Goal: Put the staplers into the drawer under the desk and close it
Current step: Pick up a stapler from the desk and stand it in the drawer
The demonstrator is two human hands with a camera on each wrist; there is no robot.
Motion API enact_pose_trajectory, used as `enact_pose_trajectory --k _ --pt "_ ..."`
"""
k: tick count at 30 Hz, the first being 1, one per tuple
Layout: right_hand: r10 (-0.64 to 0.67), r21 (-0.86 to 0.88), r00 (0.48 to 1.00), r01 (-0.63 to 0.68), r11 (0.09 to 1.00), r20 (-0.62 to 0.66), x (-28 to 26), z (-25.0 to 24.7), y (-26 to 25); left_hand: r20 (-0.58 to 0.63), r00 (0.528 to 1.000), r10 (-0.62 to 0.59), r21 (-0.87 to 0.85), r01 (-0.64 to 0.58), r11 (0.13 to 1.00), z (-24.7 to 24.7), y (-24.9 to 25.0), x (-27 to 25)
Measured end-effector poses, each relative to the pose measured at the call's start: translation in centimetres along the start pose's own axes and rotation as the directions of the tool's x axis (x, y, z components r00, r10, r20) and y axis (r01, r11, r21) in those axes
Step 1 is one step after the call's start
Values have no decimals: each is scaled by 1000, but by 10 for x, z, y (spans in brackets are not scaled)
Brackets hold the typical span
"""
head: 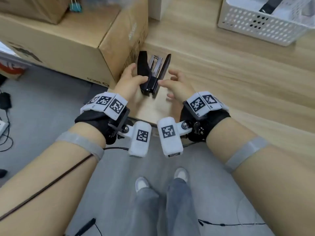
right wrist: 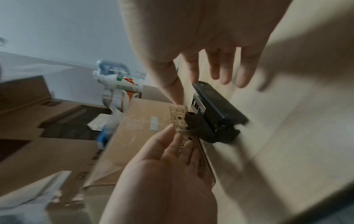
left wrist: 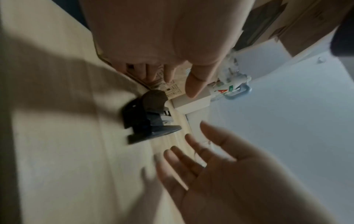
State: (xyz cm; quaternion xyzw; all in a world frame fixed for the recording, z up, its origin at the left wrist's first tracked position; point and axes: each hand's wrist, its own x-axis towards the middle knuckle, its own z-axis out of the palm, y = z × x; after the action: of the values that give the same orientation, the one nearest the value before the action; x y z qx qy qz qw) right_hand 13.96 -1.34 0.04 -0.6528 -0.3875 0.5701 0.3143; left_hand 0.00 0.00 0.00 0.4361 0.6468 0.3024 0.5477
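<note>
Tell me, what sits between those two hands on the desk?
A black stapler, lying on its side on the wooden desk between the left hand and right hand; the head view shows it best.

Head looks down; both wrist views share the stapler (head: 152, 74) close-up.

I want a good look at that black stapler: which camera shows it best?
The head view: the stapler lies sharp on the desk, sprung open, between the left hand and right hand. The left wrist view shows it small and blurred; the right wrist view shows it closer but smeared.
</note>
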Motion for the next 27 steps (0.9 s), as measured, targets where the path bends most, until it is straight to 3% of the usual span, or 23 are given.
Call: enact_pose_trajectory --k 2,5,7,9,11,14,16,18,23,25,27 --pt "-47 -105 999 45 993 -17 12 10 -4 61 998 -21 112 14 994 2 -2 12" --pt "-87 -266 994 99 959 60 26 19 -9 133 987 -85 307 40 951 9 -5 19" --pt "-77 -317 989 112 942 123 32 14 -7 181 980 -88 261 39 965 8 -7 22" --pt "-75 -233 984 113 966 164 31 4 -7 245 965 -91 99 69 993 3 -10 21" --pt "-55 21 984 52 998 171 28 -4 -7 279 958 -68 -118 105 987 0 -12 16" --pt "-26 299 985 -26 954 169 23 -13 -5 228 973 -28 -416 123 901 0 -1 8" --pt "16 419 983 -92 904 182 14 -14 -7 304 953 -19 -409 149 901 4 9 1" --pt "40 473 980 -131 871 197 2 -12 -7 404 915 -15 -295 146 944 8 16 -6" --pt "-2 504 939 -183 844 344 -28 -14 3 446 894 -33 -215 143 966 3 -5 -24" --pt "-19 502 909 -212 838 416 -42 -15 14 455 885 -95 -222 216 951 -8 -28 -35" --pt "-7 409 893 -198 891 449 -53 -12 27 451 872 -190 -274 339 900 -15 -58 -48"
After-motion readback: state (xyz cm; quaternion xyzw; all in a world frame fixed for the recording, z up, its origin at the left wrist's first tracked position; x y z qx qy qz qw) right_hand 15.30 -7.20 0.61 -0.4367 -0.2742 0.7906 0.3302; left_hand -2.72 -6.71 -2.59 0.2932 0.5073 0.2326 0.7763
